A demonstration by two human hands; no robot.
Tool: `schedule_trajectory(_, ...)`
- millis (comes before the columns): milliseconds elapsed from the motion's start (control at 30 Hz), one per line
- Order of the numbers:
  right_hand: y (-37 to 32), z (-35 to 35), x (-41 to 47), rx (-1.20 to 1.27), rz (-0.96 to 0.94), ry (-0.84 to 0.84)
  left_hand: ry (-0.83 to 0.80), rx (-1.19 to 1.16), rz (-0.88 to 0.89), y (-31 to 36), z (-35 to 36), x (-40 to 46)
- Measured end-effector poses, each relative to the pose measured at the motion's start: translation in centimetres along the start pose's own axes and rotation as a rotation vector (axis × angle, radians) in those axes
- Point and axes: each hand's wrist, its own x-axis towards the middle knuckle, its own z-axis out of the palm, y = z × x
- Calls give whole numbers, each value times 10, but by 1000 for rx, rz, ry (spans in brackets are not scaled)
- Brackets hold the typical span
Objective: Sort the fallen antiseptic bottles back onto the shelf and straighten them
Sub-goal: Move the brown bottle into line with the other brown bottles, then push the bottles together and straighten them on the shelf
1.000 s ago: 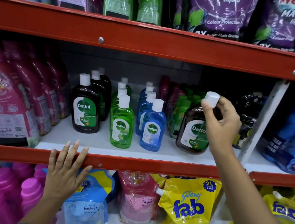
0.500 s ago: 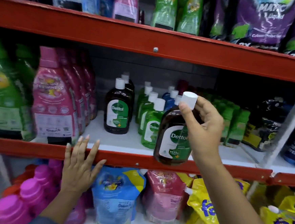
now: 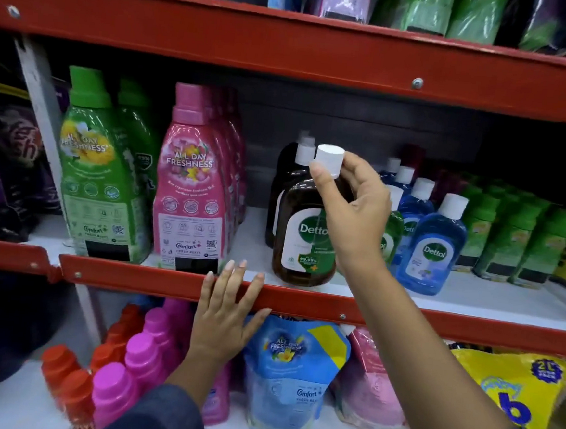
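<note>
My right hand (image 3: 352, 216) grips the white cap and neck of a large brown Dettol bottle (image 3: 301, 239), which stands upright at the front of the middle shelf (image 3: 471, 305). More brown Dettol bottles (image 3: 286, 174) line up right behind it. To its right stand blue Dettol bottles (image 3: 433, 250) in rows, and a green one (image 3: 391, 238) is mostly hidden by my hand. My left hand (image 3: 224, 314) lies flat, fingers spread, against the red front rail (image 3: 134, 278) of that shelf, holding nothing.
Tall pink (image 3: 192, 190) and green (image 3: 100, 173) Comfort bottles stand left of the Dettol. Small green bottles (image 3: 516, 239) fill the right. Refill pouches (image 3: 292, 377) and pink and orange bottles (image 3: 134, 365) sit on the shelf below. A red upper shelf rail (image 3: 288, 49) overhangs.
The brown bottle in my right hand has moved left across the shelf, from the right of the blue bottles to in front of the other brown ones. My left hand stays on the rail.
</note>
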Motion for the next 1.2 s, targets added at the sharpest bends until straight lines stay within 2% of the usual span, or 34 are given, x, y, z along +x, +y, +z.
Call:
schedule_trajectory(267, 42, 24, 13, -86, 155, 34, 42, 11, 26, -2, 6, -2)
schedule_trajectory(600, 46, 24, 10, -109, 238, -8, 6, 18, 24, -3, 2, -3)
schedule_trajectory(767, 46, 14, -7, -145, 233, -104, -28, -148, -37, 2, -19, 6)
schedule_trajectory(867, 49, 4, -30, -74, 291, -132, -93, -448, -237, 10, -39, 41)
schedule_trajectory(1000, 61, -2, -54, 47, 508, -121, -269, -1001, -736, 23, -59, 103)
schedule_trajectory(1067, 66, -3, -57, 69, 609, -126, -360, -1246, -925, 23, -56, 117)
schedule_trajectory(1133, 70, -4, -56, 102, 646, -125, -432, -1362, -982, 24, -51, 116)
schedule_trajectory(1200, 74, -4, -54, 137, 658, -113, -444, -1378, -993, 26, -49, 113)
